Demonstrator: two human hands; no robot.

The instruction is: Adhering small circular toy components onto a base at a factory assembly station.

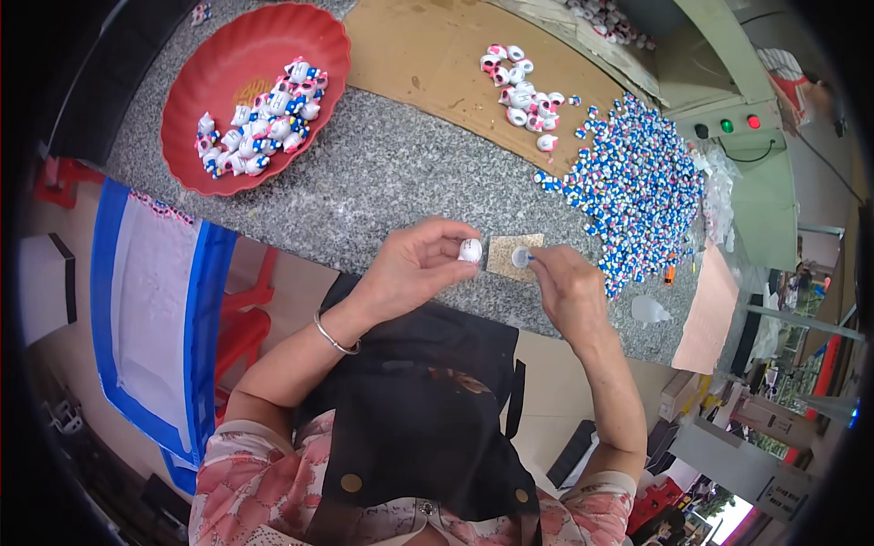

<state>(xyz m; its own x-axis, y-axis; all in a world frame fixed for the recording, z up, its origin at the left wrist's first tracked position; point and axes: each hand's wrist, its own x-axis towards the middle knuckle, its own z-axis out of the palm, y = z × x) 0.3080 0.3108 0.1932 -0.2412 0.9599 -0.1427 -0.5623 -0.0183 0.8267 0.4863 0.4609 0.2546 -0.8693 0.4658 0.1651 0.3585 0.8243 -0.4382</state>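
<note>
under the right hand [569, 287] fingers, a small piece [520, 257] sits half hidden.

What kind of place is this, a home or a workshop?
Probably a small workshop for hand assembly. A big heap of tiny blue-and-white parts lies on the speckled stone bench, a red tray holds small figurines, and a green machine with indicator lights stands behind.

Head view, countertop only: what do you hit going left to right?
Red plate of small white figurines → left hand holding a white figurine → small cardboard square → right hand → heap of blue-and-white pieces.
</note>
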